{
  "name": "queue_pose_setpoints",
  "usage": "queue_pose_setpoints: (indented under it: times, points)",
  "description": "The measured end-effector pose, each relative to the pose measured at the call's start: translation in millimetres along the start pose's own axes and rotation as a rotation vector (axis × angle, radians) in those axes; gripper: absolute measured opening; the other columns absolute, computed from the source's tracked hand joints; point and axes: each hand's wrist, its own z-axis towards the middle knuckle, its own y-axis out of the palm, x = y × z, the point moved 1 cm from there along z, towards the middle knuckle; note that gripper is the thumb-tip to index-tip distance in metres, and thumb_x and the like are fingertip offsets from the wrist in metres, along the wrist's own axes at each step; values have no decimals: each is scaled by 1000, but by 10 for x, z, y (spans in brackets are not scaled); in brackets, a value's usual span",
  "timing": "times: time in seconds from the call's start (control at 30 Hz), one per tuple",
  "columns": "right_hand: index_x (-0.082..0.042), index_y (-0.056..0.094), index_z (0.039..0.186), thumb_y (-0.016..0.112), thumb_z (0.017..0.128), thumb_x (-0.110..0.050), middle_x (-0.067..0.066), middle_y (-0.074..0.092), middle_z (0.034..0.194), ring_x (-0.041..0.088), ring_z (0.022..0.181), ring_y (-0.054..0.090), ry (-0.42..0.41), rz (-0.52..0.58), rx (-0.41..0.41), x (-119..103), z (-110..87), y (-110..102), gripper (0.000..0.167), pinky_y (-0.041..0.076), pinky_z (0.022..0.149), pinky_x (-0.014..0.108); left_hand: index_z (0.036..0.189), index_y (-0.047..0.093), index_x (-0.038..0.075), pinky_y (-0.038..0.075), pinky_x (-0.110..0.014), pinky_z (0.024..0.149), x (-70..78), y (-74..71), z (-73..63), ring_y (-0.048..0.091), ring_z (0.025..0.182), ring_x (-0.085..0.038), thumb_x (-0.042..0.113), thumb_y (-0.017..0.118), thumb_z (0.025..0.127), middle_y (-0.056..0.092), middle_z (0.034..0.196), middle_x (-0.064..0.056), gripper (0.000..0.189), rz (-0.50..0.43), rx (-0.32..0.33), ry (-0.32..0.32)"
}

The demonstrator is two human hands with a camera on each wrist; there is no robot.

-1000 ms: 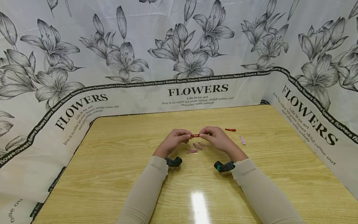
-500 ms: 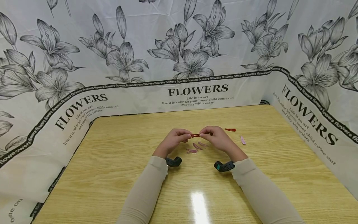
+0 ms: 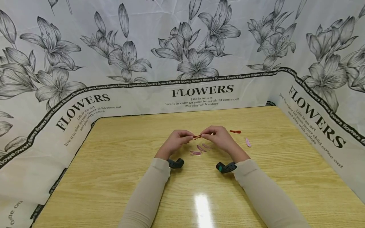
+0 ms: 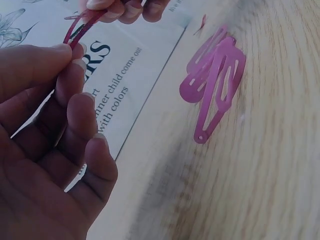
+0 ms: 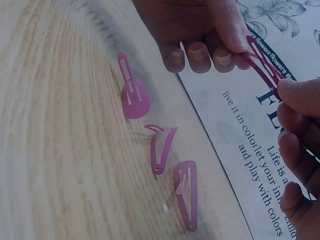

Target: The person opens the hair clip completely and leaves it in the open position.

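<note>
Pinching a red hair clip point(image 4: 91, 24) at both ends

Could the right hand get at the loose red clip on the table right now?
Probably yes: the loose red clip lies just to the right of the right hand, with nothing visible between them. That hand is pinching the held red clip, though, so it would likely need to let go.

I count six hair clips in total. Two are red: one red clip point(image 3: 197, 137) in my two hands point(image 3: 174, 143), and one other red clip point(image 3: 235, 131) on the one surface point(image 3: 122, 136). Four are pink: three darker clips point(image 3: 201, 148) and one paler clip point(image 3: 248, 142). I have also two sleeves point(image 3: 148, 191) and two black wrist devices point(image 3: 176, 163).
</note>
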Motion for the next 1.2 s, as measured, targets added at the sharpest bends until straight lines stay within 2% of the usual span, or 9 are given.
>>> queue_pose_setpoints:
  times: [0.3,0.53,0.83,1.03,1.2]
  points:
    - [-18,75,100,67,92,-28,2,71,100,22,85,58,16,-45,-24,63,140,61,15,46,71,34,101,74,11,49,-30,71,-26,-51,12,56,80,-16,24,64,94,69,103,-4,17,70,34,-39]
    - [-16,76,100,67,91,-27,2,73,100,22,96,63,19,-93,-46,64,224,120,16,49,86,41,97,76,14,48,-29,72,-46,-79,-10,57,83,-17,23,67,92,69,104,-3,13,143,52,-70]
    - [-19,76,96,69,90,-25,0,73,97,19,93,63,66,-119,-79,72,296,245,11,50,83,38,95,77,19,50,-28,78,-124,-123,-38,60,88,-14,23,66,93,71,103,1,12,295,42,-53]
    - [-17,76,100,67,92,-26,-2,73,97,17,93,64,34,-171,-103,118,315,284,15,51,84,38,94,77,20,50,-32,84,-133,-122,-60,60,90,-13,25,66,93,71,101,3,11,339,7,-47]
    - [-17,76,99,65,93,-24,-3,72,97,15,85,62,11,-183,-125,157,325,292,14,51,81,37,91,76,22,50,-35,87,-132,-111,-61,61,91,-12,24,66,92,71,99,4,10,371,3,-46]
